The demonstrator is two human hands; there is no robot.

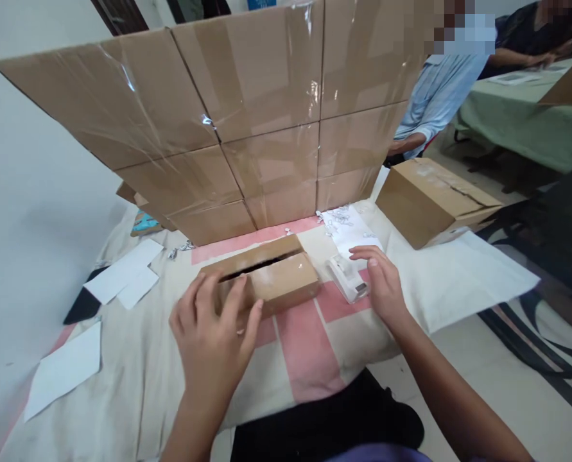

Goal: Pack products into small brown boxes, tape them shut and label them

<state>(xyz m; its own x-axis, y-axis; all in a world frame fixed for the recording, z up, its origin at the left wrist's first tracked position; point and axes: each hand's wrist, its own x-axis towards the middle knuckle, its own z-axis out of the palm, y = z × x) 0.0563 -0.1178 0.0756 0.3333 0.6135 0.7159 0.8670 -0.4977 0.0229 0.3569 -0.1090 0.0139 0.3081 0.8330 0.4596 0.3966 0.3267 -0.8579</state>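
A small brown cardboard box (286, 279) lies before me on the cloth, a dark gap running along the seam of its top flaps. Over the box's left end spreads my left hand (218, 317), fingers apart; whether the fingertips touch the cardboard is unclear. A white tape dispenser (347, 277) rests just right of the box. My right hand (382, 282) is beside the dispenser, with its fingers stretched out above it and nothing held.
A tall taped cardboard panel (271, 96) stands behind the box. At right is a larger closed carton (425, 199). White paper (122, 273) lies at left, and a sheet (350, 228) bearing small scraps lies near the panel. Two people sit beyond, one beside a green-covered table (511, 115).
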